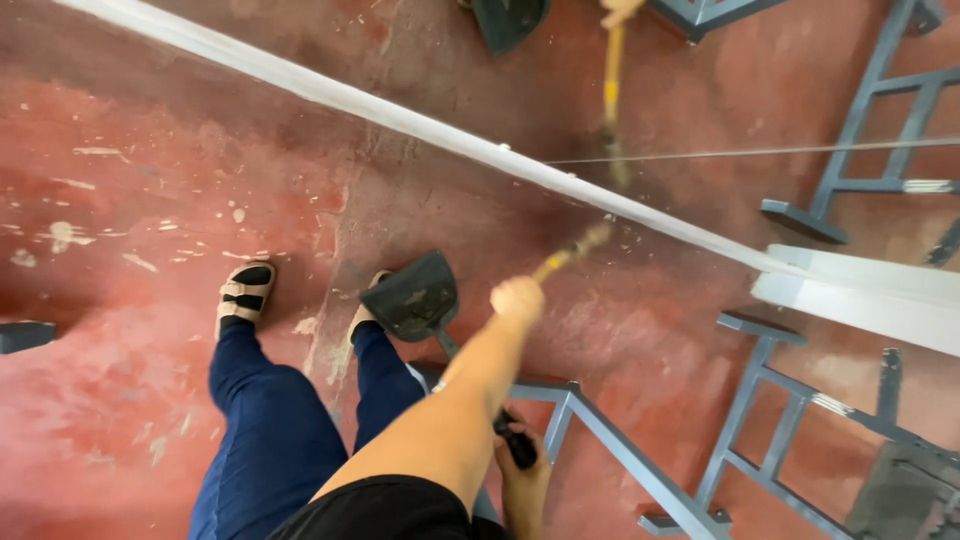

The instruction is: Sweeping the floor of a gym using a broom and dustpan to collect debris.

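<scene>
the dustpan [412,295] lies on the red floor [150,200] just beside the sandalled foot [368,312], its handle running back to the clamped left hand [520,470], while the right hand [517,299], just beside the pan, grips a broom stick [570,252] slanting away

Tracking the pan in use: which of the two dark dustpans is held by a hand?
The near dustpan by the feet; the right hand grips its handle. The far dustpan at the top edge shows no hand.
</scene>
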